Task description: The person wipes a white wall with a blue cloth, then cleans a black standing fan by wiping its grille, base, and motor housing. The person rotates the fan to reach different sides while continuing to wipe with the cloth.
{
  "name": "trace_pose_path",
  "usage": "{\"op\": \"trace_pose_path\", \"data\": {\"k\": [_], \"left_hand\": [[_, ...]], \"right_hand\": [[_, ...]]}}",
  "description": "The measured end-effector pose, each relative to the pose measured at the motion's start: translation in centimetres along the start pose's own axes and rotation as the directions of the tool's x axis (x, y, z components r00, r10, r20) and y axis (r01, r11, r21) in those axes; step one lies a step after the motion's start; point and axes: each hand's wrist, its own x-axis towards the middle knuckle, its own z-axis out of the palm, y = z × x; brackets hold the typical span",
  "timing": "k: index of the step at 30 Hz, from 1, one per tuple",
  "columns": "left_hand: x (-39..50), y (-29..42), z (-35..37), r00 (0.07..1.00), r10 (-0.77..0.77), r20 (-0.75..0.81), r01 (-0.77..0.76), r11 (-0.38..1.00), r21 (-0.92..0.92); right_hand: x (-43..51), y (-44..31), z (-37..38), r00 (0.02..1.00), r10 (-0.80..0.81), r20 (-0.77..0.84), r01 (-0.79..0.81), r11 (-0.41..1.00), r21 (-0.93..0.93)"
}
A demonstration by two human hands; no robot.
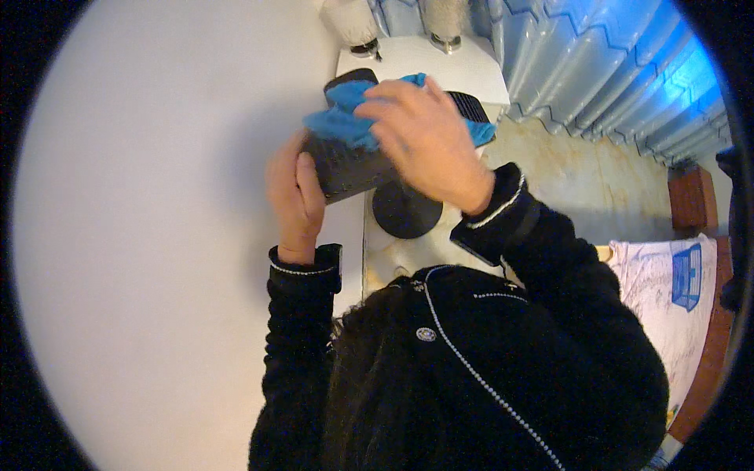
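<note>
A dark, box-shaped object (347, 168) with a ribbed part at its right end is held up in front of me; its exact kind is unclear. My left hand (297, 185) grips its lower left side. Over its upper face lies a bunched blue cloth (344, 120), pressed there by my right hand (421, 138), which is slightly blurred. My right palm and fingers hide part of the cloth and of the object. Below the dark object, a round black disc (407, 211) shows, perhaps a base.
A white wall rises close on the left. Beyond my hands, a white surface (477, 65) bears two whitish fuzzy items (353, 23) on metallic bases. A shiny pleated curtain (565, 59) hangs at the upper right. A cloth-covered table (654, 294) with a blue basket (687, 277) is at the right.
</note>
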Motion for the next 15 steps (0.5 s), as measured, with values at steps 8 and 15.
{"op": "trace_pose_path", "data": {"k": [8, 15], "left_hand": [[0.8, -0.7, 0.8, 0.998, 0.018, -0.052, -0.022, 0.996, -0.086], [1.0, -0.6, 1.0, 0.998, 0.001, -0.061, -0.006, 0.997, -0.073]], "right_hand": [[-5.6, 10.2, 0.8, 0.883, 0.449, -0.137, -0.325, 0.796, 0.511], [-11.2, 17.7, 2.7, 0.729, 0.685, 0.003, -0.648, 0.689, 0.325]]}}
